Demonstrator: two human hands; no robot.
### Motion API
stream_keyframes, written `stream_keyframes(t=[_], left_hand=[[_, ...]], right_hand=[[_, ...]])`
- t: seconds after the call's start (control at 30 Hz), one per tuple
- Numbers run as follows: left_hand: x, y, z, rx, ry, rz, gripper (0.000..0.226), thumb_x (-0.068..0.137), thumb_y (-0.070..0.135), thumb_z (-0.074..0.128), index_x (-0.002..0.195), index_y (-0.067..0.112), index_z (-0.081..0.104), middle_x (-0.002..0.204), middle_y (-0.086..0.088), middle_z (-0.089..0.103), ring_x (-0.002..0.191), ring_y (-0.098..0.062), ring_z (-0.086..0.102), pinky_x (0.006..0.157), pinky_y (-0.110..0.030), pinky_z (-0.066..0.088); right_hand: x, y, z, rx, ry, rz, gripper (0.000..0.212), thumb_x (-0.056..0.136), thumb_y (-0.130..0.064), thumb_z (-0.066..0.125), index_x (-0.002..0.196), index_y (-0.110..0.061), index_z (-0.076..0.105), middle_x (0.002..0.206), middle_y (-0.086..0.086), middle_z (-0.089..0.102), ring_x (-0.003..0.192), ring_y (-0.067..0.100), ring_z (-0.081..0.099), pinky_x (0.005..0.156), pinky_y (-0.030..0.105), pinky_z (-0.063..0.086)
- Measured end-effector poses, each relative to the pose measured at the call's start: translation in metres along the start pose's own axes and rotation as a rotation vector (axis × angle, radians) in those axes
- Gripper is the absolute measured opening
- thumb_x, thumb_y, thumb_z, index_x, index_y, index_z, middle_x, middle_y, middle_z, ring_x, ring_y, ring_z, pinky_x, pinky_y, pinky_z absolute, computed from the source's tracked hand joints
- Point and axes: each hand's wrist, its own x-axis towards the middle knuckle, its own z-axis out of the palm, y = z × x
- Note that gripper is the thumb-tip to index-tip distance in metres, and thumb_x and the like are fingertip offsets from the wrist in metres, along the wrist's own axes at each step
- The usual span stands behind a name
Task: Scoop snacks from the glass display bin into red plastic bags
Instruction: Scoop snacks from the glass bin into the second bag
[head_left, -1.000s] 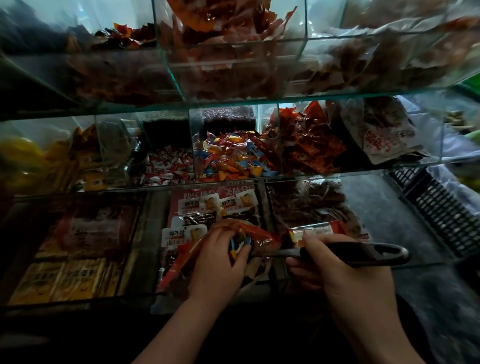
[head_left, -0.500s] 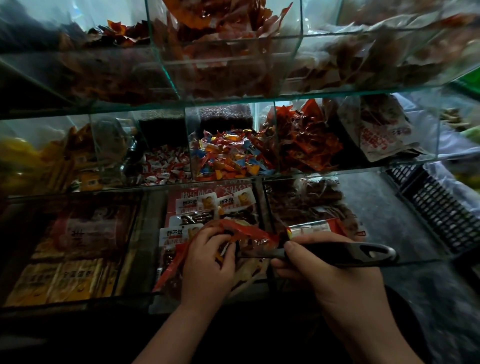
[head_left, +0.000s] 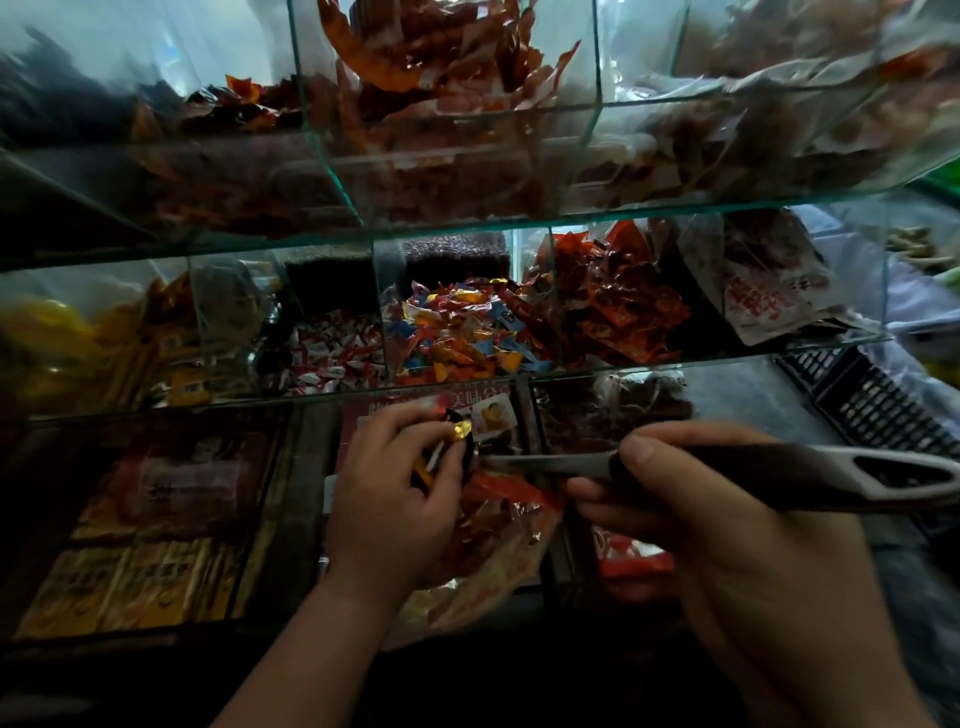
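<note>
The red plastic bag (head_left: 511, 540) is seen low in the middle of the view, crumpled and open in front of the lowest tier of the glass display bin (head_left: 467, 223). Directly above its mouth, a few wrapped snacks (head_left: 460, 430) in gold and yellow foil are held in the curled fingers of the left hand (head_left: 395, 499); whether the bag's rim is also pinched by that hand cannot be told. The scoop (head_left: 779, 470) is gripped by its dark handle in the right hand (head_left: 727, 551), the thumb laid along the top, and its metal neck is pointed left, ending just beside the left hand's fingers over the bag. In the middle tier behind the hands, multicoloured candies (head_left: 457, 332) are piled in one compartment, with red-and-white sweets (head_left: 332, 356) in the compartment to the left and red packets (head_left: 618, 306) to the right. A black crate (head_left: 878, 410) is seen at the far right.
</note>
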Motion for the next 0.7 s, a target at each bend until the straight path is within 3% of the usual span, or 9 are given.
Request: stream_keyframes(t=[0.07, 0.13, 0.2, 0.27, 0.37, 0.47, 0.6, 0.67, 0.7], left_hand=[[0.025, -0.005, 0.009, -0.003, -0.017, 0.056, 0.017, 0.093, 0.026, 0.069, 0.102, 0.012, 0.074, 0.112, 0.005, 0.060, 0.107, -0.013, 0.059, 0.093, -0.025, 0.049], [0.050, -0.010, 0.023, 0.008, -0.058, 0.074, 0.015, 0.093, 0.022, 0.071, 0.102, 0.010, 0.074, 0.111, 0.000, 0.062, 0.107, -0.015, 0.059, 0.091, -0.031, 0.051], [0.074, -0.017, 0.037, 0.015, -0.077, 0.036, 0.016, 0.093, 0.022, 0.071, 0.104, 0.010, 0.074, 0.111, -0.001, 0.062, 0.108, -0.016, 0.057, 0.091, -0.035, 0.052], [0.097, -0.024, 0.051, 0.049, -0.077, -0.011, 0.019, 0.095, 0.028, 0.069, 0.107, 0.014, 0.074, 0.117, 0.000, 0.061, 0.114, -0.014, 0.051, 0.096, -0.040, 0.049], [0.132, -0.036, 0.069, 0.165, -0.178, -0.086, 0.034, 0.101, 0.044, 0.055, 0.126, 0.025, 0.069, 0.146, -0.001, 0.052, 0.140, -0.022, 0.037, 0.116, -0.053, 0.029], [0.152, -0.044, 0.080, 0.250, -0.267, -0.145, 0.048, 0.104, 0.050, 0.042, 0.148, 0.032, 0.050, 0.166, -0.001, 0.028, 0.154, -0.028, 0.018, 0.123, -0.054, 0.010], [0.144, -0.044, 0.068, 0.069, -0.197, -0.177, 0.053, 0.099, 0.042, 0.051, 0.149, 0.025, 0.049, 0.160, -0.006, 0.039, 0.148, -0.032, 0.030, 0.122, -0.051, 0.023], [0.129, -0.044, 0.061, -0.075, -0.182, -0.244, 0.050, 0.097, 0.034, 0.058, 0.146, 0.025, 0.051, 0.150, -0.002, 0.047, 0.141, -0.023, 0.040, 0.118, -0.047, 0.035], [0.119, -0.045, 0.057, -0.113, -0.184, -0.297, 0.052, 0.097, 0.032, 0.060, 0.147, 0.027, 0.049, 0.147, 0.002, 0.047, 0.138, -0.017, 0.042, 0.116, -0.041, 0.037]], right_hand=[[0.016, -0.004, 0.006, 0.005, 0.002, -0.051, 0.005, 0.069, -0.020, 0.075, 0.073, -0.019, 0.077, 0.079, 0.023, 0.076, 0.074, 0.036, 0.078, 0.053, 0.034, 0.059], [0.031, 0.002, 0.011, 0.094, 0.046, -0.098, 0.011, 0.080, -0.005, 0.074, 0.073, -0.014, 0.076, 0.080, 0.024, 0.075, 0.076, 0.039, 0.077, 0.063, 0.036, 0.062], [0.051, 0.012, 0.015, 0.170, 0.110, -0.051, 0.019, 0.088, 0.002, 0.068, 0.075, -0.011, 0.074, 0.083, 0.024, 0.075, 0.079, 0.038, 0.077, 0.066, 0.033, 0.063], [0.070, 0.013, 0.025, 0.217, 0.167, 0.006, 0.014, 0.090, 0.002, 0.066, 0.081, -0.007, 0.072, 0.084, 0.022, 0.076, 0.081, 0.036, 0.078, 0.067, 0.032, 0.062], [0.101, 0.023, 0.038, 0.261, 0.224, 0.015, 0.005, 0.092, -0.003, 0.066, 0.090, -0.006, 0.070, 0.083, 0.013, 0.078, 0.084, 0.030, 0.079, 0.071, 0.032, 0.063], [0.138, 0.039, 0.061, 0.261, 0.284, -0.008, 0.006, 0.090, -0.010, 0.071, 0.096, -0.011, 0.073, 0.087, 0.007, 0.079, 0.085, 0.021, 0.079, 0.075, 0.031, 0.064], [0.185, 0.058, 0.094, -0.044, 0.206, -0.202, 0.017, 0.087, -0.019, 0.075, 0.078, -0.033, 0.075, 0.084, -0.009, 0.077, 0.085, 0.004, 0.074, 0.076, 0.023, 0.060], [0.202, 0.065, 0.100, -0.294, 0.095, -0.388, 0.015, 0.090, -0.011, 0.072, 0.084, -0.025, 0.073, 0.083, -0.010, 0.073, 0.083, -0.001, 0.069, 0.075, 0.019, 0.056], [0.208, 0.070, 0.100, -0.459, -0.006, -0.492, 0.009, 0.091, -0.008, 0.070, 0.092, -0.017, 0.072, 0.089, -0.007, 0.071, 0.087, 0.003, 0.068, 0.077, 0.025, 0.055]])
